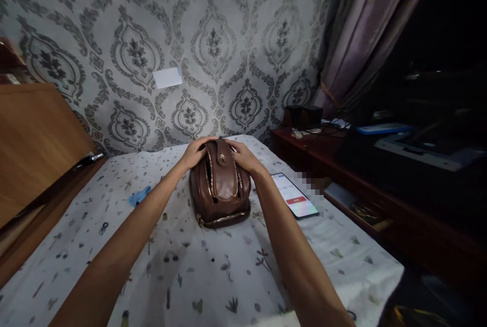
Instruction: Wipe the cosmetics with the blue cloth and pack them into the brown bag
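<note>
A brown leather bag stands on the patterned white sheet in front of me. A broad flap with a gold-toned clasp runs down its middle. Gold zips line both sides of the flap, with dark gaps beside them, and another zip crosses the lower front. My left hand grips the bag's upper left side, its fingertips passing out of sight behind the top. On the upper right, my right hand holds the bag from the other side, fingers partly hidden at the back.
A lit phone lies right of the bag. A crumpled blue cloth-like piece rests on the sheet at left. Wooden furniture borders the left; a dark red desk with an open drawer borders the right. Patterned wall behind.
</note>
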Available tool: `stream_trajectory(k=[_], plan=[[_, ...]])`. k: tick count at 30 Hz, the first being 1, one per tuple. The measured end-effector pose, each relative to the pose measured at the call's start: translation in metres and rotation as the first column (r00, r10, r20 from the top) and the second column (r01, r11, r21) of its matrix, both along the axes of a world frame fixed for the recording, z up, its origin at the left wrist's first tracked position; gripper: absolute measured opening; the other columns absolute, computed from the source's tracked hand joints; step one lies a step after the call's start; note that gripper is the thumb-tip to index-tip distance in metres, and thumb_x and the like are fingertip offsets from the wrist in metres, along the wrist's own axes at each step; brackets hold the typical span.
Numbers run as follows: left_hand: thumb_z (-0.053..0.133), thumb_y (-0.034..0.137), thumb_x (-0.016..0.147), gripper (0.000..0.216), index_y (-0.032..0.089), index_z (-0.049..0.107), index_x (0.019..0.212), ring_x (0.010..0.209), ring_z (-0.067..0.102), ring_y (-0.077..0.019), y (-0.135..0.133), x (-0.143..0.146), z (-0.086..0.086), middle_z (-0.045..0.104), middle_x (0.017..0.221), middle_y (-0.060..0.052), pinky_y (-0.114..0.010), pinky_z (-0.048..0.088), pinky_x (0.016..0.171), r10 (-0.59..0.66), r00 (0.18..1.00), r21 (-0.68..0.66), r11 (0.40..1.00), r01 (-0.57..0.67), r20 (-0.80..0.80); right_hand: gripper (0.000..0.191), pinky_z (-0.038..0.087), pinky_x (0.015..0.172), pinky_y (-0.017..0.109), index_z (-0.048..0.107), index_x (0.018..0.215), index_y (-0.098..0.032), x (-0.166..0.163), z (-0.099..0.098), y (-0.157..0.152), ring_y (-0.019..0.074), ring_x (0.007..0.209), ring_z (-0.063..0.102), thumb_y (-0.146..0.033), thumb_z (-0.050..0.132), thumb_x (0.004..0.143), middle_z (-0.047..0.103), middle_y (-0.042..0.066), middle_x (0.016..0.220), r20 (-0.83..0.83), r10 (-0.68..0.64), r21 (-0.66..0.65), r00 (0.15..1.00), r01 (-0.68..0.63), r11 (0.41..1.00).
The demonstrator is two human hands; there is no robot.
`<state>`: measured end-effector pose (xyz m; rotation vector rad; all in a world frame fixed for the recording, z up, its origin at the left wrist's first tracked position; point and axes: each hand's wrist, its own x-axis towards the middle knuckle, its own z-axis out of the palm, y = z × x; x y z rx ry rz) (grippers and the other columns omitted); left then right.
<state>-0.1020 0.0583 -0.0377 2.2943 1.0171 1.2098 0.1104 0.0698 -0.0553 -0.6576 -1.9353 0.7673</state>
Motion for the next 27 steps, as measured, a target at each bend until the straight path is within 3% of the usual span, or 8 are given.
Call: stream_trajectory(k=[4,9,14,18,23,27], plan=[[0.058,0.028,0.087,0.046,0.025,0.066,0.132,0.141,0.046,-0.0281,-0.023,0.003,0.001,0.061,0.142,-0.008,-0.041,0.030,0.120,0.044,0.997,0.060,0.997,-0.040,-0.061,0.034,0.046,0.106,0.041,0.074,0.115,-0.022,0.003,-0.008,-0.008,0.0259,0.115,0.064,-0.032,0.054,0.088,0.074,0.005,0.119,-0.062,-0.046,-0.035,0.997,0.044,0.998],[0.053,0.022,0.088,0.048,0.029,0.065,0.134,0.144,0.042,-0.0277,-0.071,0.010,0.001,0.052,0.151,-0.005,-0.046,0.028,0.121,0.055,0.992,0.163,0.986,-0.035,-0.116,0.039,0.041,0.113,0.044,0.071,0.121,-0.022,0.005,-0.022,-0.022,0.0261,0.125,0.060,-0.042,0.053,0.092,0.070,0.007,0.130,-0.151,-0.134,-0.064,0.979,0.126,0.990],[0.053,0.027,0.092,0.040,0.033,0.068,0.128,0.149,0.033,-0.0323,-0.109,0.018,-0.014,0.046,0.156,-0.004,-0.053,0.022,0.123,0.124,0.978,0.178,0.980,-0.094,-0.166,0.057,0.032,0.120,0.045,0.065,0.132,-0.022,0.004,-0.035,-0.046,0.0252,0.136,0.053,-0.060,0.046,0.095,0.063,0.007,0.142,-0.256,-0.205,-0.106,0.945,0.183,0.977],[0.049,0.033,0.097,0.034,0.032,0.069,0.125,0.147,0.036,-0.0305,-0.117,0.023,-0.026,0.050,0.152,-0.006,-0.052,0.023,0.123,0.154,0.986,0.181,0.974,-0.138,-0.072,0.065,0.027,0.124,0.045,0.061,0.139,-0.022,0.002,-0.039,-0.059,0.0257,0.142,0.046,-0.066,0.045,0.094,0.056,0.009,0.149,-0.223,-0.242,-0.120,0.944,0.219,0.968],[0.047,0.042,0.100,0.032,0.028,0.067,0.120,0.145,0.038,-0.0281,-0.116,0.030,-0.033,0.055,0.146,-0.009,-0.050,0.027,0.122,0.199,0.977,0.202,0.957,-0.210,0.071,0.065,0.029,0.123,0.047,0.060,0.139,-0.020,-0.001,-0.039,-0.060,0.0276,0.142,0.047,-0.064,0.046,0.094,0.056,0.012,0.149,-0.057,-0.215,0.003,0.975,0.216,0.976],[0.048,0.042,0.100,0.030,0.025,0.066,0.116,0.144,0.039,-0.0273,-0.114,0.032,-0.034,0.056,0.142,-0.010,-0.050,0.029,0.121,0.205,0.975,0.222,0.950,-0.219,0.082,0.060,0.032,0.122,0.047,0.057,0.142,-0.021,0.001,-0.041,-0.058,0.0272,0.143,0.046,-0.058,0.044,0.096,0.055,0.011,0.149,0.010,-0.215,0.056,0.977,0.214,0.975]])
